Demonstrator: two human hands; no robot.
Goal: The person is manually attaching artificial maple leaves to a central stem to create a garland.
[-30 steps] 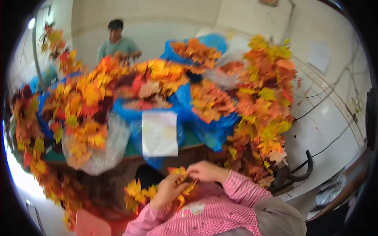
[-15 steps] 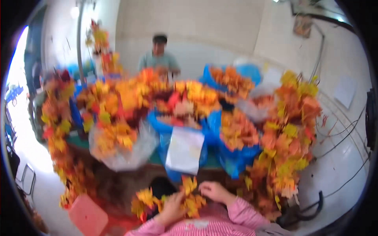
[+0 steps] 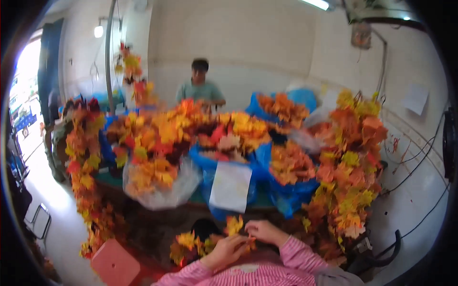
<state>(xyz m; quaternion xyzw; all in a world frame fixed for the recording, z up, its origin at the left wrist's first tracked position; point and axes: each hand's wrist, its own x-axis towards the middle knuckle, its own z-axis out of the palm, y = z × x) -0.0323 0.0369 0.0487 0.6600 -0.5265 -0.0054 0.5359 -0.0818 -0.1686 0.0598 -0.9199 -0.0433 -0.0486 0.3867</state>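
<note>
In front of my lap, a garland of artificial maple leaves (image 3: 187, 240) in yellow, orange and red runs to my left hand (image 3: 228, 250). That hand's fingers are closed on it, with one yellow-orange leaf (image 3: 234, 225) sticking up above them. Just right of it, my right hand (image 3: 265, 232) has its fingers curled together in a pinch, nearly touching the left fingertips. Whatever lies in the right fingers is too small and blurred to name. Across the table edge ahead hang blue plastic bags (image 3: 221, 168) and a clear bag (image 3: 179, 193), filled with loose leaves.
A white sheet of paper (image 3: 231, 187) hangs at the table front. Long leaf garlands (image 3: 352, 167) hang at right and left. A pink stool (image 3: 116, 263) stands at lower left. Behind the table is another person (image 3: 200, 88). A black curved bar (image 3: 390, 252) is at lower right.
My hands have come closer together, the right fingers now beside the left ones. The whole view has shifted slightly down and right as my head moved.
</note>
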